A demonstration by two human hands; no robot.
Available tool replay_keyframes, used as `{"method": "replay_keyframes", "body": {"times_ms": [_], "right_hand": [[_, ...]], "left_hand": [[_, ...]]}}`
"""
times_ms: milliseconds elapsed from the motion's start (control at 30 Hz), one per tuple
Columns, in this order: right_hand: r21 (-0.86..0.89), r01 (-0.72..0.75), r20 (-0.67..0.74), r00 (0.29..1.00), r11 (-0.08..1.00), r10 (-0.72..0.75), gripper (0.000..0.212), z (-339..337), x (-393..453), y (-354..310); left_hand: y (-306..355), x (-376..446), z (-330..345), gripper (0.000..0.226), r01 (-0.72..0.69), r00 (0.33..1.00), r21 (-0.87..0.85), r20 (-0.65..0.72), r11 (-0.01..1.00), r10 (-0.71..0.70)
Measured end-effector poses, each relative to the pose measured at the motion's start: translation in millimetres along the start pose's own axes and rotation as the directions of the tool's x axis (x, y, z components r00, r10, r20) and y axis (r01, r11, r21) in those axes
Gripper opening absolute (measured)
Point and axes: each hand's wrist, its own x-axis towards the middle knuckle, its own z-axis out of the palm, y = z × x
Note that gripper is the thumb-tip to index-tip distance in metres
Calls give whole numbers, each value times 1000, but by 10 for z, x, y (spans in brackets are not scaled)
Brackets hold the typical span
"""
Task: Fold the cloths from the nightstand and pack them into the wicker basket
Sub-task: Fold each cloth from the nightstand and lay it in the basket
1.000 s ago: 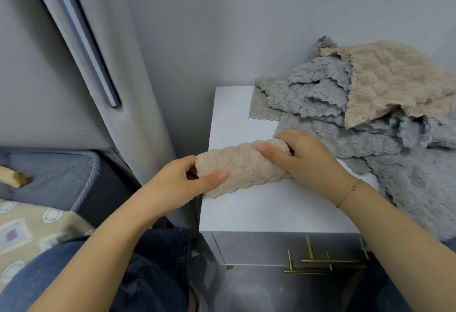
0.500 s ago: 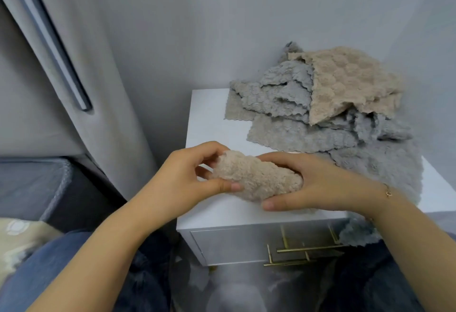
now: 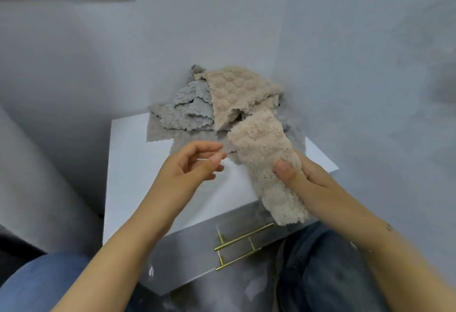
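I see right hand (image 3: 304, 178) gripping folded beige fluffy cloth (image 3: 267, 163) above white nightstand (image 3: 138, 163), right side; left hand (image 3: 190, 166) loose, holding nothing. 1-handed grip risks unfolding. Wicker basket unseen.

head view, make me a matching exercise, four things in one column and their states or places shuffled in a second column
Things:
1. left hand
2. right hand
3. folded beige cloth
4. cloth pile

States or places:
A. heaped at the back of the nightstand
B. grips a cloth
C. fingers loosely curled, holds nothing
D. held up above the nightstand's front

Pairs: 1-C, 2-B, 3-D, 4-A
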Motion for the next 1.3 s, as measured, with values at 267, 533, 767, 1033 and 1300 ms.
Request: {"method": "replay_keyframes", "body": {"times_ms": [267,533,767,1033,1300], "right_hand": [[186,-32,-419,901,982,109,31,-575,-1117,51],[359,-97,-662,674,928,327,58,-929,-2463,508],[512,-55,-758,440,857,481,31,-1254,-3231,1041],[683,41,-717,227,729,659,26,-1657,-3637,2012],[809,-106,-579,29,578,815,41,-1989,-3761,3325]], "left_hand": [[299,-364,1122,18,-101,964,12,250,995,95],[231,-864,2266,19,-39,836,11,548,999,27],[-70,-1172,3158,15,-170,637,215,768,962,-59],[-725,-1173,4171,16,-447,461,380,873,810,-156],[-1333,-956,4880,24,-662,359,423,904,618,-235]]}}
